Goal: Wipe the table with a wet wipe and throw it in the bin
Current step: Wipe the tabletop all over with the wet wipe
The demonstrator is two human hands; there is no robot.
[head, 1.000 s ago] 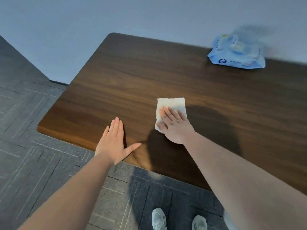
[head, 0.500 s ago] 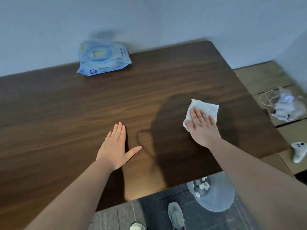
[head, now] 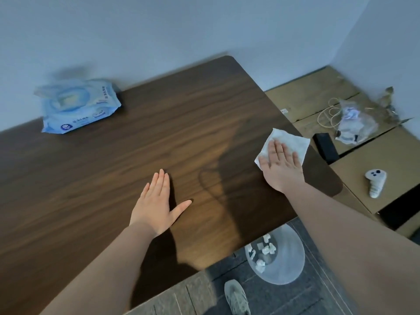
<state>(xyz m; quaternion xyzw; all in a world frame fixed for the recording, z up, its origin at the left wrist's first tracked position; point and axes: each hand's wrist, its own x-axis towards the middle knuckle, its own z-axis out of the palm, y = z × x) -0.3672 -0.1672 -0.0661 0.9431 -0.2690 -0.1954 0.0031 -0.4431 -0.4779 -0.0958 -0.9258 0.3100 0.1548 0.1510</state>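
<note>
A dark wooden table [head: 141, 144] fills most of the view. My right hand [head: 281, 167] lies flat on a white wet wipe [head: 293, 140], pressing it to the table near the right edge. Flat on the table near the front rests my left hand [head: 156, 201], fingers together, thumb out, holding nothing. A translucent bin [head: 286, 258] stands on the floor below the table's front right corner, with several crumpled white wipes in it.
A blue pack of wet wipes [head: 79, 106] lies at the table's back left by the wall. To the right, cardboard boxes [head: 363, 160] carry a plastic bag with cable [head: 350, 123], a black object [head: 325, 146] and a white controller [head: 376, 181]. My shoe [head: 236, 296] is by the bin.
My right hand has slid the wipe rightwards across the table to its right edge. The view has turned right, bringing the bin and boxes into sight. The left hand stays flat in place.
</note>
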